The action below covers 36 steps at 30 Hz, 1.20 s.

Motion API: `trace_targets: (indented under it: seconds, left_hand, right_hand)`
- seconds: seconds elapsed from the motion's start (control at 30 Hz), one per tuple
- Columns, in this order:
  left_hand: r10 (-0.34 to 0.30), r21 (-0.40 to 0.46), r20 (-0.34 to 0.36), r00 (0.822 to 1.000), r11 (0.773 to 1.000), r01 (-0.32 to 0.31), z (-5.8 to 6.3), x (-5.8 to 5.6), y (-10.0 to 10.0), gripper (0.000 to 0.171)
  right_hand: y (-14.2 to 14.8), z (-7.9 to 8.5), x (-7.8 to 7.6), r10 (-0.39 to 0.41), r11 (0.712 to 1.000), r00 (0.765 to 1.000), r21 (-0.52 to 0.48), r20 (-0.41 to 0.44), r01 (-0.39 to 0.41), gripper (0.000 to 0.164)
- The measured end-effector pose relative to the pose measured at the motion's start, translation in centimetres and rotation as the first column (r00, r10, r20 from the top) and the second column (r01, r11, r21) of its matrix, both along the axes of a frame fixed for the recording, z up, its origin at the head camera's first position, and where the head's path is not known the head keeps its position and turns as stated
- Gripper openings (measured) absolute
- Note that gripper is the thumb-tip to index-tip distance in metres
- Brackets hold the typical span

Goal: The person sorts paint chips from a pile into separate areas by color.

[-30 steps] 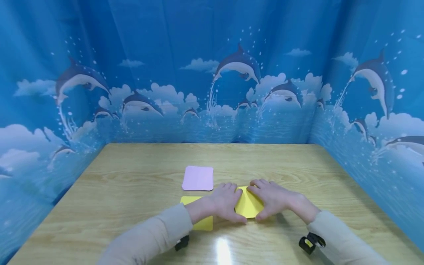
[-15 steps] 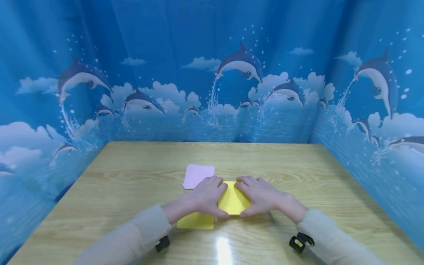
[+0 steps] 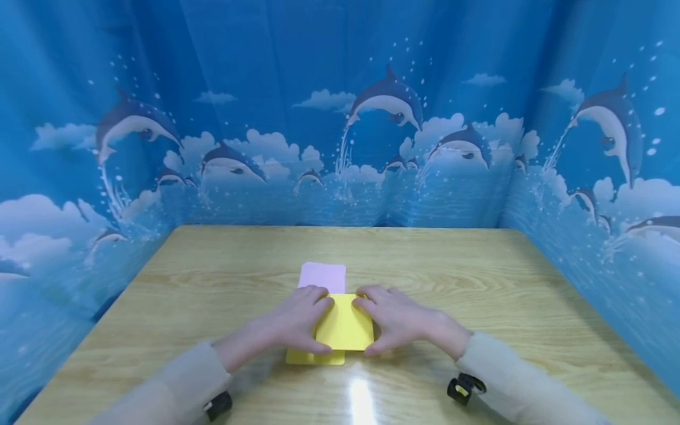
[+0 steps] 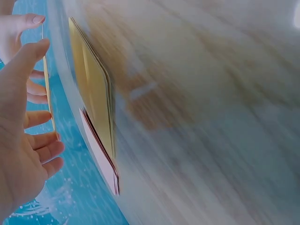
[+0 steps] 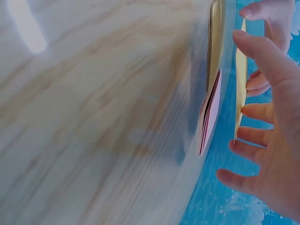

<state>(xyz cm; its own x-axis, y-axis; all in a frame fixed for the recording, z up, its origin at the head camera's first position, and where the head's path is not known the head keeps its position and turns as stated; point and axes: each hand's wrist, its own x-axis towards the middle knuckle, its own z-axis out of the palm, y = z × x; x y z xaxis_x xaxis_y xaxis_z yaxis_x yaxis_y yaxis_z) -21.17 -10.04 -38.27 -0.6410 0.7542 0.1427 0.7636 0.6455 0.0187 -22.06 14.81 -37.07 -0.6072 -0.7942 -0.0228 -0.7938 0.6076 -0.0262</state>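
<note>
A thin yellow square card [image 3: 345,326] is held up off the table between both hands, gripped at its side edges. My left hand [image 3: 303,321] has the left edge between thumb and fingers, and my right hand [image 3: 397,319] has the right edge the same way. Below the card lies a stack of yellow cards [image 3: 305,358], mostly covered by it in the head view. Just behind is a stack of lilac-pink cards [image 3: 321,276]. In the left wrist view a gap shows between the raised card [image 4: 48,89] and the yellow stack [image 4: 96,89].
The wooden table [image 3: 457,260] reaches back to a blue dolphin-print curtain [image 3: 255,77], which also hangs at both sides. Lamp glare [image 3: 361,398] shines on the table near the front. A small black device [image 3: 461,389] sits at the right wrist.
Both hands have moved left together with the yellow card, from right of the yellow stack to over it. The card looked creased in the middle before and appears flatter now.
</note>
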Motion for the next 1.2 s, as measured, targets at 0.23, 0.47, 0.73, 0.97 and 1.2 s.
trace_targets:
  seconds: [0.23,0.47,0.73,0.97,1.2]
  left_hand:
    - [0.002,-0.003,-0.002,1.0,1.0,-0.002,0.1,0.7,-1.6,0.077]
    - [-0.003,0.009,-0.002,1.0,1.0,0.003,-0.2,1.1,-2.9,0.075]
    - [0.028,-0.03,0.074,0.997,0.999,-0.026,-0.6,1.5,-3.9,0.08]
    - [0.025,-0.043,0.112,0.993,0.999,-0.021,-1.0,1.5,-4.3,0.077]
    - [0.016,-0.057,0.124,0.992,0.998,-0.009,-1.2,1.5,-4.6,0.075]
  right_hand:
    - [-1.5,-0.2,0.1,0.026,0.999,1.0,0.028,0.001,-0.026,0.091]
    - [-2.9,-0.6,0.2,0.06,0.997,0.998,0.044,-0.015,-0.06,0.088]
    - [-4.3,-1.2,0.6,0.084,0.993,0.996,0.08,-0.033,-0.081,0.084]
    - [-5.2,-1.6,0.9,0.066,0.991,0.998,0.114,-0.022,-0.063,0.082]
    - [-5.5,-1.5,0.9,0.065,0.99,0.998,0.129,0.002,-0.064,0.078]
